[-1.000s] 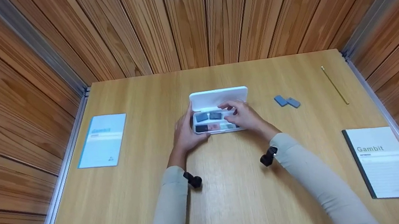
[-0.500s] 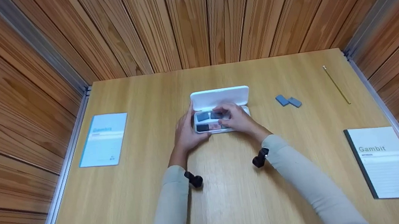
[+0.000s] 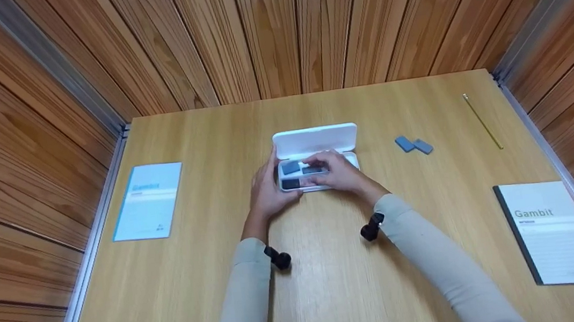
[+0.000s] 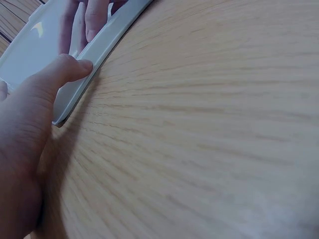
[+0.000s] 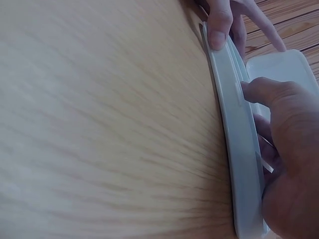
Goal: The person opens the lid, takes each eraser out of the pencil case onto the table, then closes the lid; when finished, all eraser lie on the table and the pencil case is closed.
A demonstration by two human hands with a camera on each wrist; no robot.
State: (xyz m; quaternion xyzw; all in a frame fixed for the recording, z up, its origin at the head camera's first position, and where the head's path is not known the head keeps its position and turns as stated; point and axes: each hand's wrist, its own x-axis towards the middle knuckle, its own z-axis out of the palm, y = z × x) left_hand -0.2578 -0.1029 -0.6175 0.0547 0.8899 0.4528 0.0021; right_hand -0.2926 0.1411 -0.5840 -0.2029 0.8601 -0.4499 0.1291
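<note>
A white pencil case [image 3: 315, 139] lies at the table's middle with its lid raised at the back. My left hand [image 3: 268, 187] grips its left end, the thumb on the front wall and the fingers along the side. My right hand [image 3: 341, 172] reaches into the case, thumb and fingers on either side of a dark blue-grey eraser [image 3: 314, 169]. Left of that sits another blue-grey eraser [image 3: 291, 167]. In the front row is a black block [image 3: 290, 184], beside a pinkish one mostly covered by the right hand. In the right wrist view, the right thumb [image 5: 259, 89] is at the case's front rim.
Two blue-grey erasers [image 3: 414, 145] lie touching on the table, right of the case. Farther right is a thin gold-coloured pencil [image 3: 483, 121]. A light-blue notebook [image 3: 148, 201] lies at left, a white notebook with dark spine [image 3: 560, 232] at front right. Wooden walls surround the table.
My right hand has moved left inside the case, from its right part to the second eraser, and its fingers have closed in around it. The left hand stays on the case.
</note>
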